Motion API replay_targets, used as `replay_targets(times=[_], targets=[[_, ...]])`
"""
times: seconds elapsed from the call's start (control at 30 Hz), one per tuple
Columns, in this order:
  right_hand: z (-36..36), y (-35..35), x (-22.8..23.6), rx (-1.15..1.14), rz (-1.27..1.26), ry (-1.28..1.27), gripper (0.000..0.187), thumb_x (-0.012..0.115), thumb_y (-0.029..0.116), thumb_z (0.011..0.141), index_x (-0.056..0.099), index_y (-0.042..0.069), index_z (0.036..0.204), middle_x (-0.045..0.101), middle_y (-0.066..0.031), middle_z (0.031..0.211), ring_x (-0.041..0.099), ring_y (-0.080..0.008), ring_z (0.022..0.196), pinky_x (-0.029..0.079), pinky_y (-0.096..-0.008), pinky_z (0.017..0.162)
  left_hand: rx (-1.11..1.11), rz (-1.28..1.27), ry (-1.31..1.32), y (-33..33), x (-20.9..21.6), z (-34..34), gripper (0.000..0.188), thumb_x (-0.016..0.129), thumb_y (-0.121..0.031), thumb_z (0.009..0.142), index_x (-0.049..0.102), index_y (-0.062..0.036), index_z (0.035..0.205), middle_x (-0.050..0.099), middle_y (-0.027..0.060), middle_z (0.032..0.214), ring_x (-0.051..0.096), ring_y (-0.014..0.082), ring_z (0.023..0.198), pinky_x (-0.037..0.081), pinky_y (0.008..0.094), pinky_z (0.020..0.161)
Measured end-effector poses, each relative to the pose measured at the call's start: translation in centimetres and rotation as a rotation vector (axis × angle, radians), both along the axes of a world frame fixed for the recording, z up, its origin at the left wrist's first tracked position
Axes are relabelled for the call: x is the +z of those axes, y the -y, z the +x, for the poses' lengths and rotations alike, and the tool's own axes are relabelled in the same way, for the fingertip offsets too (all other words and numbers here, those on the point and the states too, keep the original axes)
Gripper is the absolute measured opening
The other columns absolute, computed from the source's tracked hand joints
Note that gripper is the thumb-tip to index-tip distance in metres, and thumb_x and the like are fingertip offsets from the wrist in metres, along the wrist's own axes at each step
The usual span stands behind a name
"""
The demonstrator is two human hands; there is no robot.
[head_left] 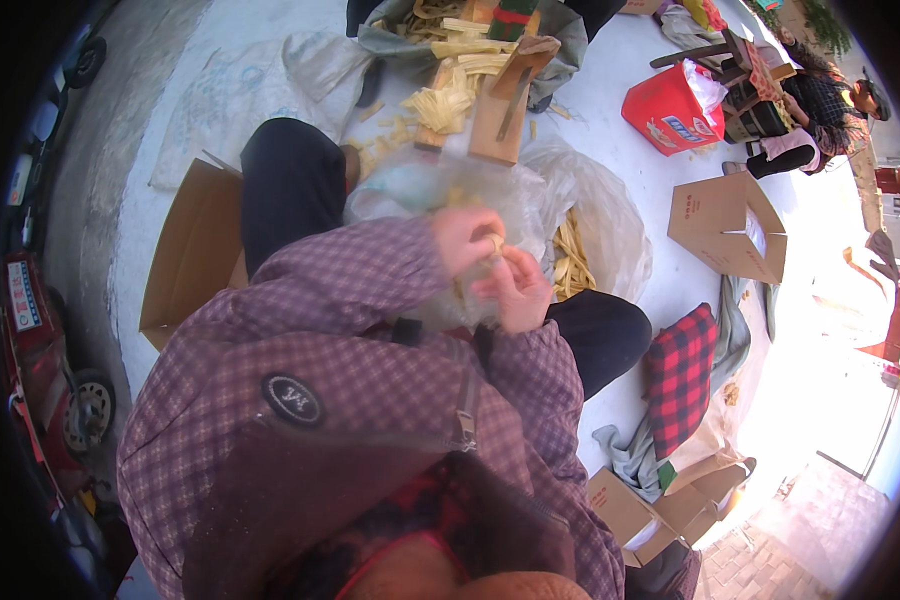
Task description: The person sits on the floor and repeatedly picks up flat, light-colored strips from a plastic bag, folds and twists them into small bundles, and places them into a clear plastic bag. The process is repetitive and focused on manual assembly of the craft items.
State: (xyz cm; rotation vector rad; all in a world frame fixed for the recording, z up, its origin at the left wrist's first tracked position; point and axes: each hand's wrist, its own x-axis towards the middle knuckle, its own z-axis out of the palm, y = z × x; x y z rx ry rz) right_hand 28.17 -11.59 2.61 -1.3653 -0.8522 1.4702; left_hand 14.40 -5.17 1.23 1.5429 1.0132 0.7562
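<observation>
In front of my chest, my left hand (466,240) and my right hand (518,290) come together with fingers pinched. Between their fingertips is a small pale-yellow strip (496,243), gripped from both sides; its exact kind I cannot make out. Just beyond my right hand lies a clear plastic bag (620,225) with several long yellow strips (571,258) inside. A second clear plastic bag (395,187) spreads between my knees, past my left hand, partly hidden by it. The left hand looks slightly blurred.
Farther off, a wooden board (497,125) stands beside a pile of flat yellow strips (443,105). An open cardboard box (188,240) is at my left, another box (715,222) at right. A red bag (673,108), a checked cushion (682,375) and a seated person (825,105) are also on the right.
</observation>
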Motion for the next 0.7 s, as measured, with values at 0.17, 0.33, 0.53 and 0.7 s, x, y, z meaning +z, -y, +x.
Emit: replay_targets(times=[0.17, 0.33, 0.53, 0.7], targets=[[0.5, 0.4, -2.1, -0.009, 0.107, 0.107, 0.023, 0.056, 0.011, 0.086, 0.055, -0.001, 0.105, 0.063, -0.0094, 0.088, 0.063, -0.0164, 0.069, 0.052, -0.025, 0.061, 0.014, -0.251, 0.137, -0.3, -1.0, 0.1, 0.016, 0.062, -0.008, 0.073, 0.062, 0.0008, 0.087, 0.062, 0.0018, 0.078, 0.056, 0.0071, 0.069, 0.045, 0.0217, 0.062], [2.4, -0.4, -2.5, -0.077, -0.035, -0.254, 0.024, 0.049, 0.0, 0.084, 0.055, -0.002, 0.107, 0.055, -0.013, 0.107, 0.059, -0.0231, 0.093, 0.053, -0.0348, 0.079, -0.093, -0.015, 0.061, -0.5, 0.7, -0.1, 0.018, 0.062, -0.004, 0.072, 0.062, -0.0022, 0.089, 0.06, 0.0036, 0.076, 0.058, 0.0101, 0.07, 0.045, 0.0224, 0.063], [2.3, 0.1, -2.7, 0.017, -0.107, -0.431, 0.025, 0.047, 0.001, 0.084, 0.054, -0.002, 0.109, 0.047, -0.0137, 0.12, 0.053, -0.0245, 0.105, 0.05, -0.0416, 0.085, -0.119, 0.044, -0.038, -0.8, -0.3, -0.6, 0.011, 0.06, 0.0, 0.071, 0.056, -0.0009, 0.081, 0.054, 0.0055, 0.072, 0.055, 0.0122, 0.065, 0.044, 0.0252, 0.059], [1.3, -0.1, -2.0, -0.053, -0.183, -0.371, 0.027, 0.048, 0.004, 0.087, 0.052, -0.002, 0.112, 0.052, -0.0133, 0.115, 0.056, -0.0226, 0.099, 0.051, -0.0391, 0.082, -0.181, 0.157, -0.282, 0.2, -1.3, -0.5, 0.017, 0.061, -0.004, 0.073, 0.05, -0.0008, 0.085, 0.053, 0.011, 0.079, 0.057, 0.0221, 0.071, 0.044, 0.0321, 0.06]])
